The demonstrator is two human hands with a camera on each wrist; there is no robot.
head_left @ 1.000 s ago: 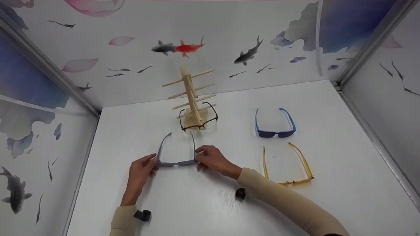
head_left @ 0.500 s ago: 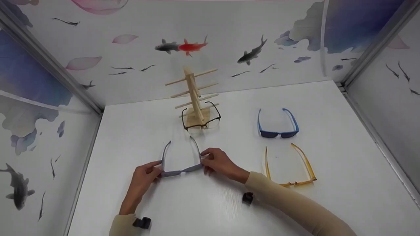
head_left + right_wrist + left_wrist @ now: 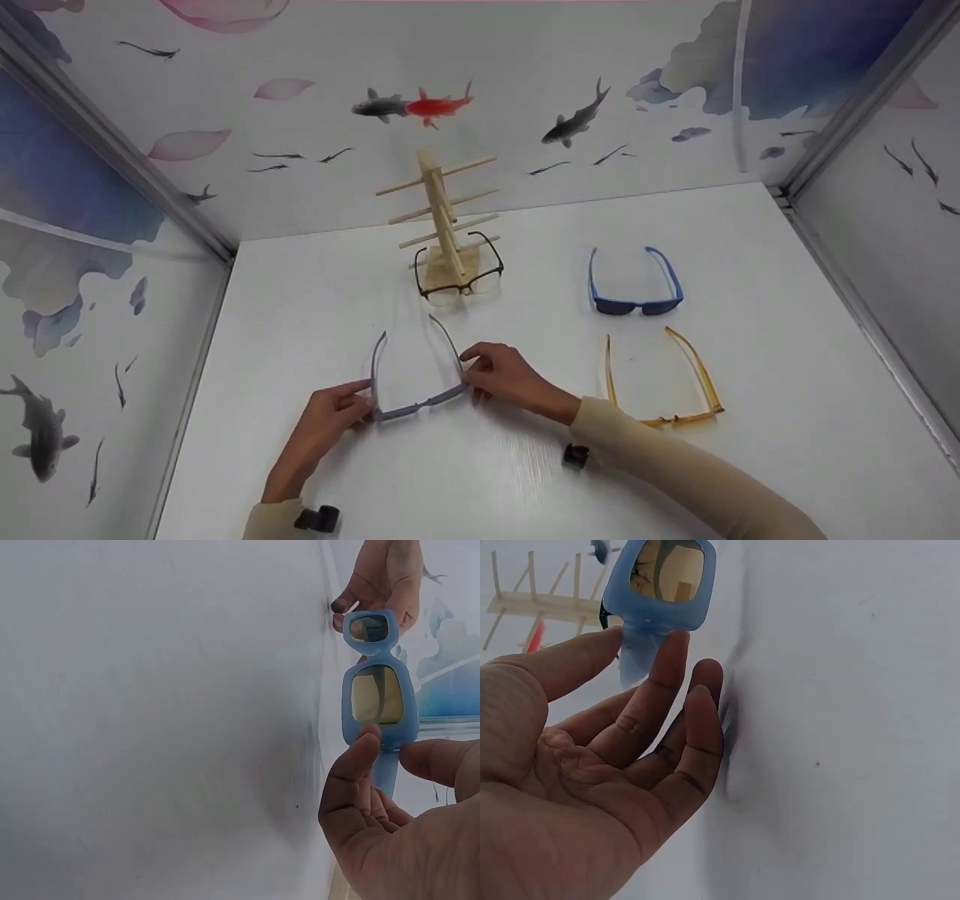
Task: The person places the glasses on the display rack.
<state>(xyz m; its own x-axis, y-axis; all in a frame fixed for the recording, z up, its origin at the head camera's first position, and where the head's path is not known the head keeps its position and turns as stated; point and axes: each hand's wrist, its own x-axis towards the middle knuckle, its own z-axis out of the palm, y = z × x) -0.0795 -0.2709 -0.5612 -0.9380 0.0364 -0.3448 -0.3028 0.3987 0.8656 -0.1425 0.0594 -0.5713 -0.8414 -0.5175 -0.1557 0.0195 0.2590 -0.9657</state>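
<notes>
Between both hands is a pair of grey-blue sunglasses [image 3: 421,406], temples unfolded and pointing toward the back. The left hand [image 3: 326,424] pinches the left front corner between thumb and fingers. At the opposite corner, the right hand [image 3: 514,379] grips by the hinge with thumb and fingertips. In the right wrist view the sunglasses' thick light-blue frame [image 3: 411,694] and amber-looking lenses face the camera, with the left hand [image 3: 386,581] beyond. The left wrist view shows one lens rim [image 3: 660,613] by the left fingertips. The front slants, its left end nearer the person.
A wooden glasses rack [image 3: 442,214] with crossbars stands near the back wall. Black-framed glasses [image 3: 459,288] sit on its lowest part. Blue sunglasses [image 3: 639,306] and yellow glasses frames [image 3: 705,375] lie on the white table [image 3: 465,480] to the right. Printed walls enclose the table.
Both hands have drawn the sunglasses toward the person and slightly right. The front has turned so its left end sits lower in the head view. The other glasses stay put.
</notes>
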